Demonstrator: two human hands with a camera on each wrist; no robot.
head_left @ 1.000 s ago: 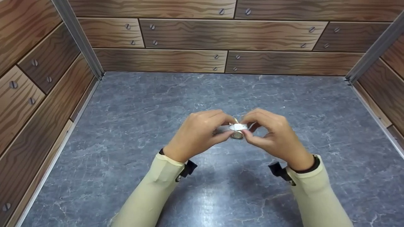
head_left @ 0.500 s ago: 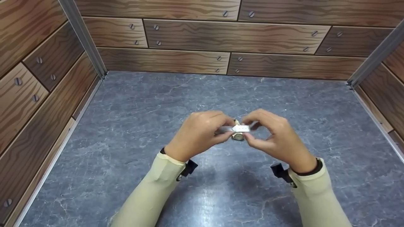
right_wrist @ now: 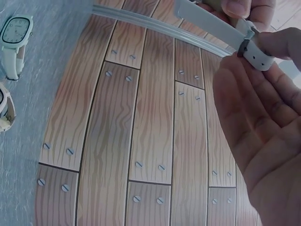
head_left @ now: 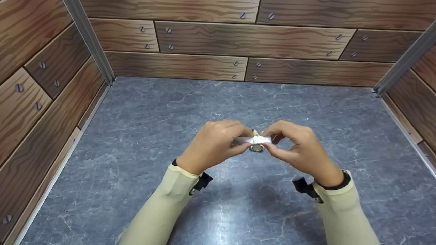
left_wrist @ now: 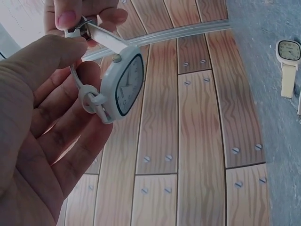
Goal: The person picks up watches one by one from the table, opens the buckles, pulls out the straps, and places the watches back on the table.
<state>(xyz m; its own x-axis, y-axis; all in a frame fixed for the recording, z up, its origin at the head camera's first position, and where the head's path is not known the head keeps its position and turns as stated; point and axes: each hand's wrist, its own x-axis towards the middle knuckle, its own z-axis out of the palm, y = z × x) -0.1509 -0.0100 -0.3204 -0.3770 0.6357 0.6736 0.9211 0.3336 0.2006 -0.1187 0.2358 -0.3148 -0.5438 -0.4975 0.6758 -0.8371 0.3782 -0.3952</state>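
Watch [left_wrist: 129, 84] in pinch of both hands [head_left: 216, 143] [head_left: 297, 144]

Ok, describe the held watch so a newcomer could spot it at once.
Start at the gray tabletop, then find where the left hand and right hand meet. Between them is a white-strapped watch with a squarish case. Unlike the other watches, which lie on the tabletop, it is held by its strap.
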